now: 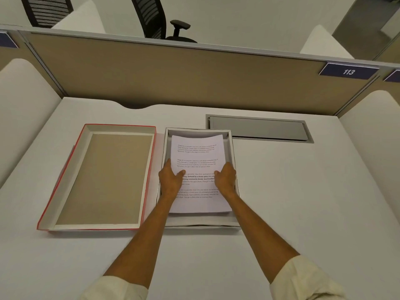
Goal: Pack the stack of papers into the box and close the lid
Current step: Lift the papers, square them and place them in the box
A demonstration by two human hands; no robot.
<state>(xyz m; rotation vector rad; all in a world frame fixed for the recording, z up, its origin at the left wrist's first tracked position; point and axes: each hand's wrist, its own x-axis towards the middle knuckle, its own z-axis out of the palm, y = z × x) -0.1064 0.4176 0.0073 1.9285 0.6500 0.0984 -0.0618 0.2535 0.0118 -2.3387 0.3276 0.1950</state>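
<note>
Centrally, a stack of printed papers (198,161) lies in an open white box (234,169), its long axis running away from the viewer, far edge bowed upward. The left hand (171,178) grips the stack's left edge, thumb on top; the right hand (225,177) grips the right edge likewise. Both bare forearms reach forward from cream sleeves (303,280). Just left of the box, the red-edged lid (99,178) rests upside down on the white bench (303,191). Behind the box sits a grey cable hatch (258,127).
</note>
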